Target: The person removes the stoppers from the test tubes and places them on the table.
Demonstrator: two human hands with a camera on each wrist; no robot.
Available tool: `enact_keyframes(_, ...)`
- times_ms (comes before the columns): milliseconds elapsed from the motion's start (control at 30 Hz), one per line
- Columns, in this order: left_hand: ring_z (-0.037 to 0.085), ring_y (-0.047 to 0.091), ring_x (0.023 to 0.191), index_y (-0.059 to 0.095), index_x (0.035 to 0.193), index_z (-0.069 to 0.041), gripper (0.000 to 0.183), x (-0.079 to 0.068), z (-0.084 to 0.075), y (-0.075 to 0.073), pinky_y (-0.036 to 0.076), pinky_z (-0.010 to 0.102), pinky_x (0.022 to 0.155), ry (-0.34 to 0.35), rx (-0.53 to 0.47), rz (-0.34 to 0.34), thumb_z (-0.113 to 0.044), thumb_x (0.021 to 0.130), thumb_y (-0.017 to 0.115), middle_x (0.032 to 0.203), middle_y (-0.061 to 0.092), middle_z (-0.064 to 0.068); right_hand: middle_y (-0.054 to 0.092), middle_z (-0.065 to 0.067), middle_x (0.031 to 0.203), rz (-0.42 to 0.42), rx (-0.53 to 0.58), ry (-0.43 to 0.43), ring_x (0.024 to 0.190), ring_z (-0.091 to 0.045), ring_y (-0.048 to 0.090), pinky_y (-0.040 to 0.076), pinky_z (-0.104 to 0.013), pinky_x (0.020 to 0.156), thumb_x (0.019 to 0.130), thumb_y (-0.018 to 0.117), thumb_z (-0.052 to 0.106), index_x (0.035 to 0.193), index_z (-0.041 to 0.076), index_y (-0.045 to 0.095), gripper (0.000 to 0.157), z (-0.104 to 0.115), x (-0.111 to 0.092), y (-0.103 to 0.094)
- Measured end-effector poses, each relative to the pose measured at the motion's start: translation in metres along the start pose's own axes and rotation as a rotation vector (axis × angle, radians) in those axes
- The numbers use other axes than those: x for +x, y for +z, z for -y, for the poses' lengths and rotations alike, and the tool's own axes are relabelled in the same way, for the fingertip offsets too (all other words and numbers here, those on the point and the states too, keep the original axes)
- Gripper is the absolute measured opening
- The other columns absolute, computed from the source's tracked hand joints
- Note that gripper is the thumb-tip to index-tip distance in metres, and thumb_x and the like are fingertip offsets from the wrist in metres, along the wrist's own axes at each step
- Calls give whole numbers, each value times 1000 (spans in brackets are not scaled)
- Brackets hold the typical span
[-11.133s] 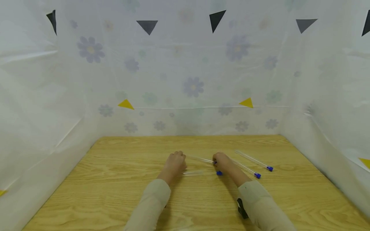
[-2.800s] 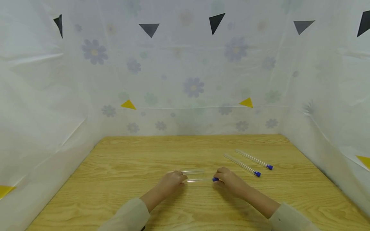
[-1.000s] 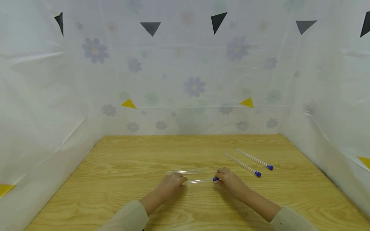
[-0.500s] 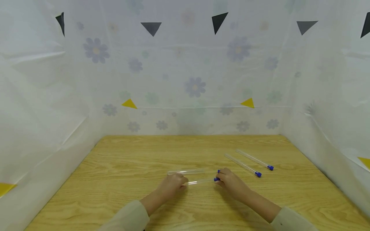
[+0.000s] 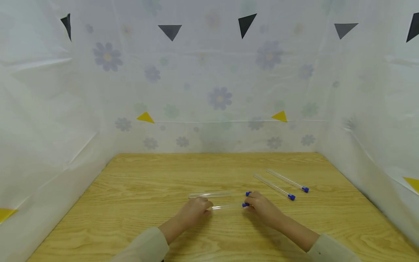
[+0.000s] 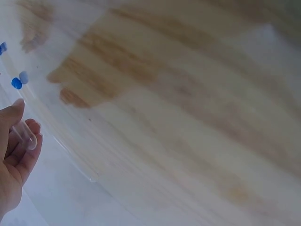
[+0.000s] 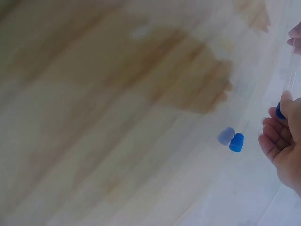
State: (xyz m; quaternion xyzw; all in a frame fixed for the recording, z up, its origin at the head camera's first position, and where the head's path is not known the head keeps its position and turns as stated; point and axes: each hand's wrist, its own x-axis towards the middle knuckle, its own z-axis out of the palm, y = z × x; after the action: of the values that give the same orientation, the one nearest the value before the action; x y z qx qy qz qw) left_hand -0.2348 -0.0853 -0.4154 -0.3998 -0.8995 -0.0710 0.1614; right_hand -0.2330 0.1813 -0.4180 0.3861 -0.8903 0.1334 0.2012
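Head view: clear, slender tube (image 5: 221, 207) is pinched by left hand (image 5: 194, 210), stubby blue cap (image 5: 245, 205) by right hand (image 5: 264, 208), apparently for alignment.

Soft muted light, hazy wrist views

Over the bench (image 5: 131, 225), a held tube (image 5: 222, 207) is gripped at left by the left grip (image 5: 194, 210), a held cap (image 5: 245, 205) at right by the right grip (image 5: 264, 208). Behind, a loose tube (image 5: 210, 195) is placed left of a loose cap (image 5: 248, 194); two capped tubes (image 5: 274, 186) are laid farther right.
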Motion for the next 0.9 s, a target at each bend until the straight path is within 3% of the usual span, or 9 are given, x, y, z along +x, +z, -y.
enact_keyframes(267, 13, 63, 74, 68, 91, -6, 15, -2, 2, -2, 51, 16, 62, -21, -9, 22, -16, 79, 70, 82, 66, 3, 56, 3, 79, 3, 41, -39, 74, -8, 51, 47, -13, 60, 78, 70, 7, 82, 4, 66, 7, 0, -1, 3)
enact_keyframes(500, 11, 62, 71, 67, 89, -6, 15, -5, 4, -3, 50, 14, 61, 20, 41, -11, -15, 78, 72, 80, 66, 2, 56, 1, 80, 11, 60, -85, 74, -9, 52, 47, -12, 61, 77, 70, 4, 83, 1, 66, 8, -1, 0, 3)
enact_keyframes(900, 11, 60, 69, 66, 87, -5, 14, -10, 5, -5, 48, 14, 58, 25, 13, -17, -13, 77, 72, 77, 64, 2, 58, -1, 85, 67, 88, -70, 78, -12, 55, 50, -13, 66, 78, 69, 4, 86, 0, 66, 9, 0, 3, 3)
